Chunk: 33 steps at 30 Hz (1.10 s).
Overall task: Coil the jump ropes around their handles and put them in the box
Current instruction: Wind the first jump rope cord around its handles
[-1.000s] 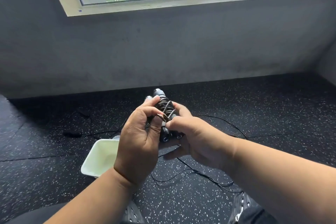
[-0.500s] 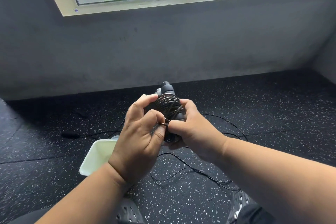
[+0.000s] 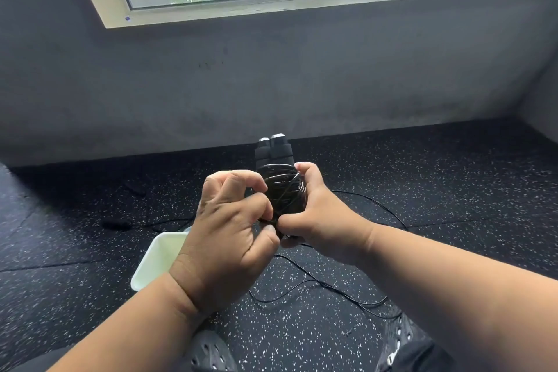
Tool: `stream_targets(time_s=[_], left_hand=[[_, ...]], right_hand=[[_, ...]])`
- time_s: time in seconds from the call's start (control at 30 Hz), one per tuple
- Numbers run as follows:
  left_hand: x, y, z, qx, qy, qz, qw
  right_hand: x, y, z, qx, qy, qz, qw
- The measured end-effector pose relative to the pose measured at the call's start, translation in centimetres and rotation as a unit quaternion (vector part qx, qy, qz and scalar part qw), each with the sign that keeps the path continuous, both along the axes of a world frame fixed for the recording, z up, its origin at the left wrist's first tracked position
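Observation:
Two black foam jump rope handles (image 3: 274,151) stand side by side, upright, with thin black rope coiled (image 3: 282,187) around their middle. My right hand (image 3: 320,214) grips the bundle from the right. My left hand (image 3: 229,229) pinches the rope end at the lower part of the coil, thumb against my right thumb. The lower ends of the handles are hidden behind my hands. A pale white box (image 3: 157,260) sits on the floor below my left hand, partly covered by my wrist.
Another thin black rope (image 3: 329,287) lies in loose loops on the speckled black rubber floor (image 3: 453,190), with a dark handle (image 3: 116,224) lying at the left. A grey wall with a window stands ahead. My black perforated shoes (image 3: 211,353) show at the bottom.
The bundle has turned upright, so both handle tops now point up. My left fingers have moved from the side of the coil down to pinch the rope at its lower part.

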State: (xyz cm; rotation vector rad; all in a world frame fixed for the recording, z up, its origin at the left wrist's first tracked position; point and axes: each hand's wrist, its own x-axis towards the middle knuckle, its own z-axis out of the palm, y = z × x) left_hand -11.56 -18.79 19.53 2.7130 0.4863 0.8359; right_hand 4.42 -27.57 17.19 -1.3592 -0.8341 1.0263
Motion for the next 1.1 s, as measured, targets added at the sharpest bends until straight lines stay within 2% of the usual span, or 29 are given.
stream_targets(time_s=[0.13,0.3,0.43,0.57,0.77,0.93,1.03,1.1], left_hand=[[0.1,0.3,0.5,-0.081,-0.055,-0.007,0.995],[0.1,1.4,0.6,-0.110,-0.110,-0.040,0.987],[0.3,1.6,0.1,-0.248,-0.162,-0.060,0.953],[0.4,1.1,-0.3,-0.333,-0.214,-0.065,0.916],[0.4,0.3,-0.5,-0.328,-0.237,-0.051,0.913],[0.5,0.2,-1.3,-0.322,-0.246,-0.024,0.914],[0.4,0.4,-1.3,-0.298,-0.250,-0.003,0.921],[0.3,0.8,-1.3,-0.310,-0.265,0.007,0.913]], right_hand=[[-0.1,0.0,0.7,0.007,-0.024,0.009,1.000],[-0.3,-0.5,0.9,0.009,-0.002,0.014,1.000],[-0.5,-0.7,0.9,0.027,-0.046,-0.044,0.998],[-0.9,-0.6,1.6,0.071,-0.083,-0.113,0.988],[-2.2,-0.7,0.8,0.141,-0.073,-0.115,0.981],[-1.7,-0.5,0.5,0.131,-0.138,-0.126,0.974],[-1.0,-0.6,0.8,0.132,-0.169,-0.105,0.971],[-0.6,-0.8,1.0,0.122,-0.178,-0.069,0.974]])
